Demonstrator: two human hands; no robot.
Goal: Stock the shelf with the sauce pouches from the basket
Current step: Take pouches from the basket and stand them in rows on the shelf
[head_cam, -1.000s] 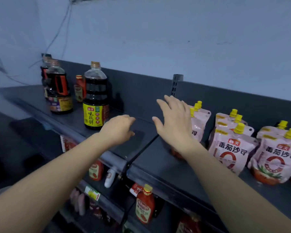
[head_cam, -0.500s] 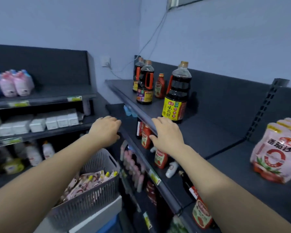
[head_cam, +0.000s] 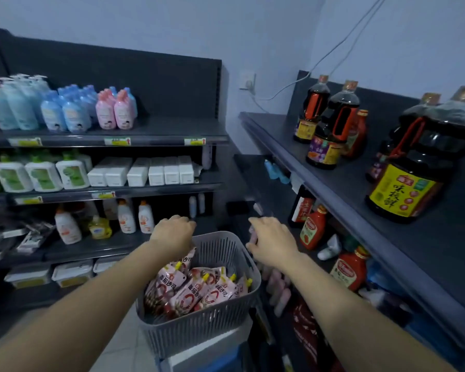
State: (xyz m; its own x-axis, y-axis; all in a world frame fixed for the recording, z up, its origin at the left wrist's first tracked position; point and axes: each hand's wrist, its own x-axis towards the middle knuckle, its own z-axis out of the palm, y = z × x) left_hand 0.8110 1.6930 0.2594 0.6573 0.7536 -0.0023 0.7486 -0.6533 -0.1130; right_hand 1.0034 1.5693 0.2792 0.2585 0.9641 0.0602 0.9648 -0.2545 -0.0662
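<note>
A grey slatted basket (head_cam: 199, 327) stands low in the middle on a white and blue box. It holds several pink sauce pouches (head_cam: 191, 291) with yellow caps, lying in a heap. My left hand (head_cam: 173, 233) hovers over the basket's far left rim, knuckles up, fingers loosely curled down, holding nothing. My right hand (head_cam: 273, 242) hangs just past the basket's right rim, fingers also loosely curled and empty. The dark top shelf (head_cam: 360, 191) runs along the right; the pouches standing on it are out of view.
Large soy sauce bottles (head_cam: 403, 173) stand on the right top shelf, with red ketchup bottles (head_cam: 313, 228) on the shelf beneath. The left rack (head_cam: 145, 140) carries lotion bottles, white boxes and wipes. A wall socket (head_cam: 247, 81) with a cable sits in the corner.
My view has swung left and down from the right shelf to the basket. Both hands have come off the shelf edge and dropped to just above the basket's rim.
</note>
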